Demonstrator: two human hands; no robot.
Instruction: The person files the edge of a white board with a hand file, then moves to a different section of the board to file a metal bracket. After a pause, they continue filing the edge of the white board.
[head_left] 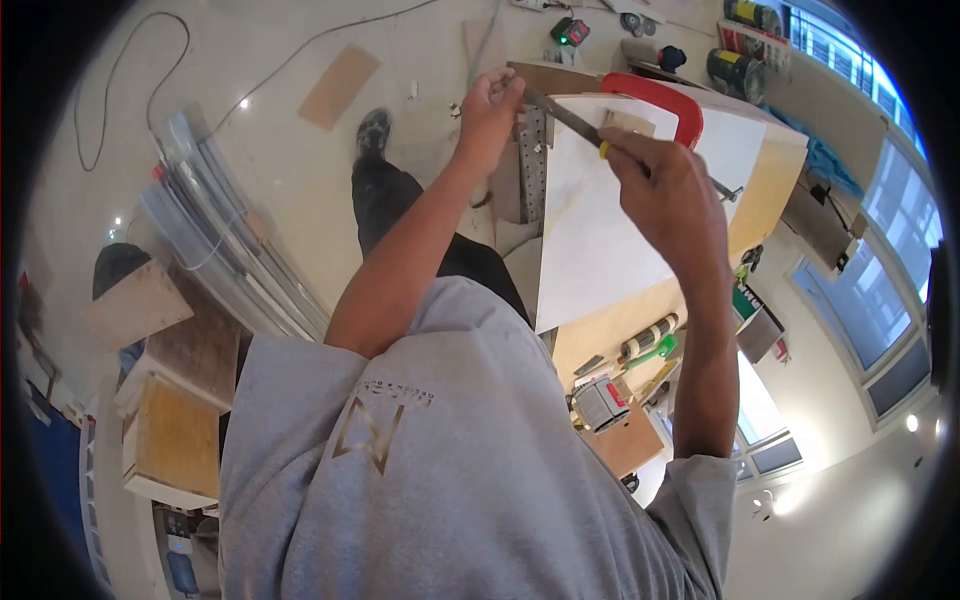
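A long, flat, dark metal file (565, 115) slants over the near edge of a white board (590, 220). My left hand (488, 125) pinches its far end between thumb and fingers. At the other end my right hand (668, 200) is wrapped round the handle, of which only a bit of yellow shows. A red C-clamp (665, 97) sits on the board just beyond my right hand, its screw end (730, 190) partly hidden behind the hand. Under the clamp lies a small wooden block (630, 122). Below my left hand is a perforated metal strip (533, 170).
Rolled clear plastic sheets (225, 220) lie on the floor at left, near stacked wooden boxes (175, 430). A cardboard piece (340, 87) and a cable (300, 50) are on the floor ahead. Several tools, including a green-handled one (655, 350), lie on the wooden surface at right.
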